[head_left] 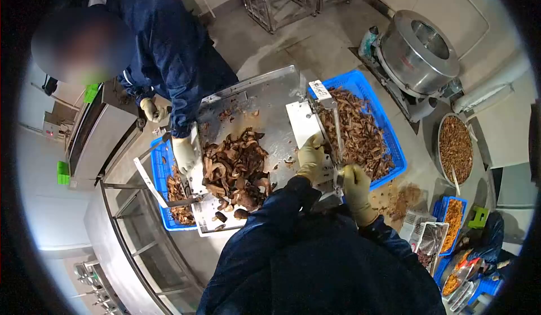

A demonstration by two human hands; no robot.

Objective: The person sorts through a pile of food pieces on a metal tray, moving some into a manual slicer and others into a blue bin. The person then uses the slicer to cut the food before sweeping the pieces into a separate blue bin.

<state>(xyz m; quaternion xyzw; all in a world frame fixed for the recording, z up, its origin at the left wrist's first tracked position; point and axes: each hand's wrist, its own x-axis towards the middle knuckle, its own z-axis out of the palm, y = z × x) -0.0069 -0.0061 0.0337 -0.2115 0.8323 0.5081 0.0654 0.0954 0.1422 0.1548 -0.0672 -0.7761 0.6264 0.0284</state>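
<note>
My gloved left hand (311, 158) rests at a white cutting board (300, 124) on the right side of a steel table, fingers drawn together. Whatever they hold, if anything, is hidden. My gloved right hand (356, 190) is closed beside the table's edge, round what looks like the handle end of a long lever blade (339, 137). That blade runs along the board's outer side. Just beyond it, a blue crate (399, 146) holds many brown cut strips (355, 123). On the table to my left lies a heap of larger dark brown food pieces (236, 168).
Opposite, a co-worker's gloved hand (185, 156) presses on another board, near a second blade (149, 181) and blue crate (159, 168). The steel table (270, 98) lies between us. A steel drum machine (414, 53), a round tray of chopped food (455, 148) and more crates stand right.
</note>
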